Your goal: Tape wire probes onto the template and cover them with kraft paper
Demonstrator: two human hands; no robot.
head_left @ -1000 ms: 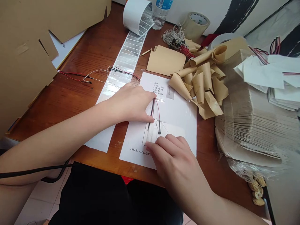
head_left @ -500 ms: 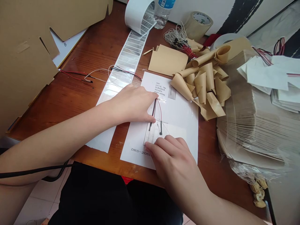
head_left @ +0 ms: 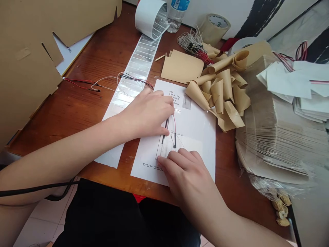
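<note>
A white printed sheet (head_left: 195, 127) lies on the wooden table, with drawn lines and the text DRS-206 partly covered. On it rests a wire harness (head_left: 175, 139) with thin red and black leads and a small black end. My left hand (head_left: 151, 113) reaches over the sheet from the left, its bent index finger at the top of the leads and its thumb apart, touching the paper beside them. My right hand (head_left: 190, 171) is curled at the lower part of the drawing. Its thumb and finger pinch near the corner of a clear film label (head_left: 164, 149), which is hard to see.
A strip of clear labels (head_left: 140, 58) unrolls at the left, with another wire harness (head_left: 136, 79) across it. Behind are a water bottle (head_left: 176, 17), bundled wires (head_left: 191, 43) and a tape roll (head_left: 213, 27). Curled brown paper (head_left: 218, 92) and stacked sheets (head_left: 272, 144) stand right; a cardboard box (head_left: 31, 68) left.
My left index finger has bent more and sits slightly lower over the top of the leads. My right hand stays almost the same; the view has shifted slightly.
</note>
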